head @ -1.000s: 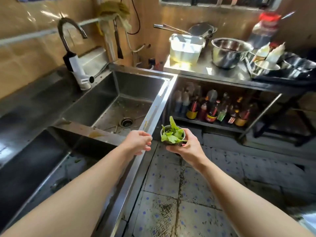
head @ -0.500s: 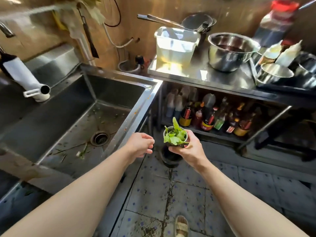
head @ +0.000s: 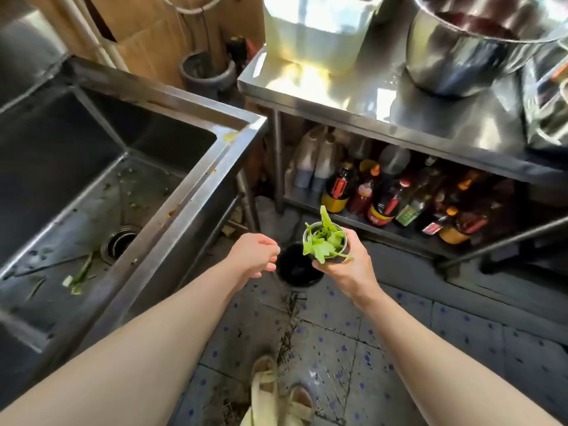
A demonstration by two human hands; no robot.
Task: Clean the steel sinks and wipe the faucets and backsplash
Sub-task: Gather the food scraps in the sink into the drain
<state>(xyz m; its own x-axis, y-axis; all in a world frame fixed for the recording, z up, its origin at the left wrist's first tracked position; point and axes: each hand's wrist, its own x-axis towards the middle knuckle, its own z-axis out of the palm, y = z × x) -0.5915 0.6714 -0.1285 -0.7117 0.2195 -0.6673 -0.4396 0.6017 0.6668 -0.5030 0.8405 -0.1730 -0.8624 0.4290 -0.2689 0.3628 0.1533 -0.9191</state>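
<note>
- Right hand (head: 344, 265) grips a strainer cup (head: 325, 241) of green scraps above a black bin (head: 296, 267).
- Left hand (head: 255, 256) hangs loosely curled, holding nothing, beside the sink (head: 184, 195).

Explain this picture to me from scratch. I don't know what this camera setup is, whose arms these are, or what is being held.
There is no machine here. A person wears one wide-angle camera on the head, so you look down along their own two bare arms.

The right hand grips a small round metal cup stuffed with green vegetable scraps. The left hand holds nothing; its fingers hang loosely curled beside the cup. Both hover over a dark round bin on the tiled floor, so the scraps look headed there.

At left is a steel sink with a drain and green bits lying on its bottom. At right, a steel table carries a white plastic tub and a large metal bowl. Sauce bottles crowd the shelf below. The person's sandalled foot shows at the bottom.
</note>
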